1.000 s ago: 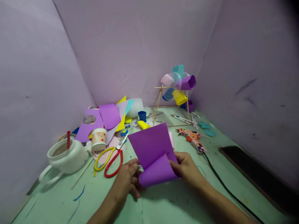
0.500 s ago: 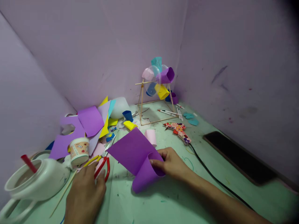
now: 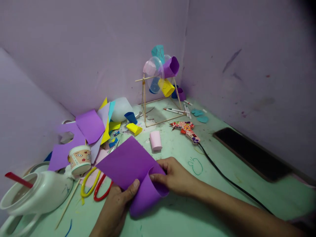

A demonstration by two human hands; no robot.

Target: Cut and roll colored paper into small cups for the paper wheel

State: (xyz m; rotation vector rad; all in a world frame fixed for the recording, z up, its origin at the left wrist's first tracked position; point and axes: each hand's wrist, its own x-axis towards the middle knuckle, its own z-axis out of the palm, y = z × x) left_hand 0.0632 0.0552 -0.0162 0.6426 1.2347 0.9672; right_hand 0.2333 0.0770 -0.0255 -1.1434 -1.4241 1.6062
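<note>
Purple paper sheet (image 3: 123, 161), held above the bench (image 3: 182, 217), curls over itself: right hand (image 3: 172, 176) pinches the rolled edge, apparently to keep the curl closed. Left hand (image 3: 118, 204) grips the flat part, thumb on top, likely steadying it.

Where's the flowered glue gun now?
Head view, right of centre: the flowered glue gun lies on the table between the pink paper tube and the black phone.

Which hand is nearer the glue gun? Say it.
Right. The right hand sits in front of the glue gun, to its left; the left hand is farther left and nearer the wearer.
</note>
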